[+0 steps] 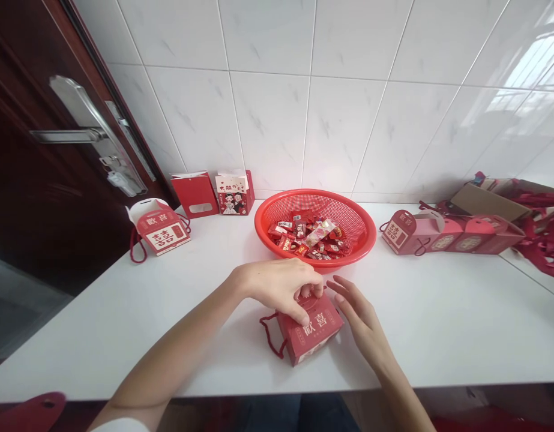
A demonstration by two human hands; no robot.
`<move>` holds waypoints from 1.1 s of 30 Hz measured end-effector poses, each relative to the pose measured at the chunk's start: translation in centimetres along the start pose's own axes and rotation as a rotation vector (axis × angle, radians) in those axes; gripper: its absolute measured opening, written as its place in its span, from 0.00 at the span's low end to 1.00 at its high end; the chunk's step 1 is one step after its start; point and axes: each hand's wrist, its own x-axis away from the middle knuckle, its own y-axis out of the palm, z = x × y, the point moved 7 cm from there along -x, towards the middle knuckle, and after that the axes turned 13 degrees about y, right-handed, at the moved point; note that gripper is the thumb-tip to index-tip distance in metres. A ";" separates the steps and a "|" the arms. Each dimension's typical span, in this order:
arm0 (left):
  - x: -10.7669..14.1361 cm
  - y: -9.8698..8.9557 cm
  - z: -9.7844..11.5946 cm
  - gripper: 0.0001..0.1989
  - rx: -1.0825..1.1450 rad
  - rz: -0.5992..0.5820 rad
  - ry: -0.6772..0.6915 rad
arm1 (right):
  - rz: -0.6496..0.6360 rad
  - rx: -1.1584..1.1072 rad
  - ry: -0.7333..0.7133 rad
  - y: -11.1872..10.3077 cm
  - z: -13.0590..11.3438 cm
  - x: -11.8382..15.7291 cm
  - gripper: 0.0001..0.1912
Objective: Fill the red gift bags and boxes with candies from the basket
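White counter [123,336] runs along a tiled wall [267,120], w/ a dark door [33,198] at far L of view. L arm [177,360] enters from lower L, forearm angled up and R, toward center. R arm [407,402] enters from lower R, angled up and L. Both arms converge on the red gift box [310,336], which lies on the counter near its front edge, btwn the hands and just in front of the red plastic basket [315,193]. Box long axis runs lower L to upper R, top end pointing toward the basket; red cord handle [263,330] trails off its L side. Basket holds a pile of wrapped candies [308,237]. More red gift boxes [443,240] stand in a row to the R; others [162,231] stand to the L.

L hand [277,288]: narrow, curled over box top, fingers gripping it. R hand [360,318]: fingers partly spread, tips just beside box top, no contact visible.
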 end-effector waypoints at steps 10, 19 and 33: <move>-0.2 0.0 0.2 0.23 0.095 0.021 -0.022 | -0.155 0.138 -0.053 0.5 -1.1 -0.4 0.12; 0.5 -0.2 0.3 0.16 0.003 0.048 -0.127 | -0.108 -0.142 -0.036 -2.6 -4.4 0.8 0.18; 3.2 -0.9 -0.2 0.22 -0.182 0.071 -0.395 | -0.076 0.226 -0.151 1.6 -6.4 2.5 0.21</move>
